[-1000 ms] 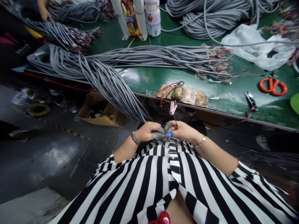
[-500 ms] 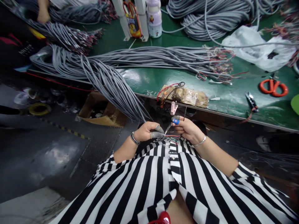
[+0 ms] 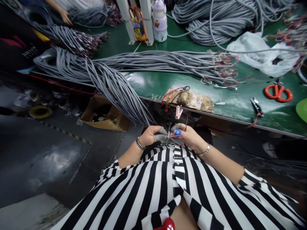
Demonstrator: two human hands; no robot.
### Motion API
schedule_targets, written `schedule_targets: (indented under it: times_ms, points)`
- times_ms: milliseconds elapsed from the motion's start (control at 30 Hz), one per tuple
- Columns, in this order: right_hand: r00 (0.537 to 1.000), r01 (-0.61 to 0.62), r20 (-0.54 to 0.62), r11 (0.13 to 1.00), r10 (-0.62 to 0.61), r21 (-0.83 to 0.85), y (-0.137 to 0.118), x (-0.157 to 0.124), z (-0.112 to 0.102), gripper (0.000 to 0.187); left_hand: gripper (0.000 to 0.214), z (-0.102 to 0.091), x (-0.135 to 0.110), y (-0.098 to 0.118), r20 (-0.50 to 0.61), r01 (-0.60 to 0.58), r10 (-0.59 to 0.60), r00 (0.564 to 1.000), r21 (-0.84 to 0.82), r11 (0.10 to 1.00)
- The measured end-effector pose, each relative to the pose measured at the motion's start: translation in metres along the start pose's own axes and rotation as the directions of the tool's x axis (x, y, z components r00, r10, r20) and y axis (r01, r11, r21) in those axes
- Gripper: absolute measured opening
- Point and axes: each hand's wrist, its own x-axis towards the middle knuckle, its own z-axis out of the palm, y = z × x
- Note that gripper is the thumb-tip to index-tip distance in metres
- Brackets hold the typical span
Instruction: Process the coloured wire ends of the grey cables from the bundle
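My left hand (image 3: 151,135), with grey finger covers on thumb and forefinger, is closed on the end of a grey cable, mostly hidden by the fingers. Thin coloured wires (image 3: 174,136), red and green among them, fan out from that end towards the right. Pinched against those wires is my right hand (image 3: 190,137), wearing finger covers and a blue band on one finger. A thin dark rod (image 3: 186,122) rises beside the right hand; whether it is held cannot be seen. The grey cable bundle (image 3: 120,92) hangs off the table edge just beyond my left hand.
A pink clip (image 3: 178,112) hangs at the edge near a taped block (image 3: 195,100). Cutting pliers (image 3: 256,106) and orange-handled scissors (image 3: 278,92) lie right on the green table (image 3: 144,83). A co-worker's hand (image 3: 65,16) is at far left. A cardboard box (image 3: 105,123) stands below.
My right hand has moved slightly down and left, closer to my left hand, onto the wires. The co-worker's hand has shifted right. The view has tilted slightly.
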Motion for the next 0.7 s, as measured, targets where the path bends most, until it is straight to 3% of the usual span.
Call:
schedule_targets:
  times_ms: [167,367,567,700]
  points:
    - [0.996,-0.071,0.057,0.997,0.071,-0.011,-0.006,0.006,0.003,0.040,0.032,0.000,-0.001,-0.002,0.058,0.001,-0.004,0.998,0.053,0.999]
    - [0.990,-0.138,0.071,0.969,0.126,0.206,-0.010,0.015,-0.013,0.029,0.035,-0.001,-0.003,-0.007,0.015,0.081,-0.080,0.997,-0.059,0.995]
    - [1.000,-0.003,-0.016,0.942,0.009,0.335,-0.010,0.010,-0.024,0.033,0.038,0.001,-0.004,-0.014,-0.144,0.126,-0.167,0.975,-0.260,0.957]
    - [0.994,0.112,-0.005,0.971,-0.113,0.211,-0.006,-0.002,-0.019,0.028,0.039,0.001,-0.004,-0.020,-0.260,0.087,-0.192,0.946,-0.367,0.926]
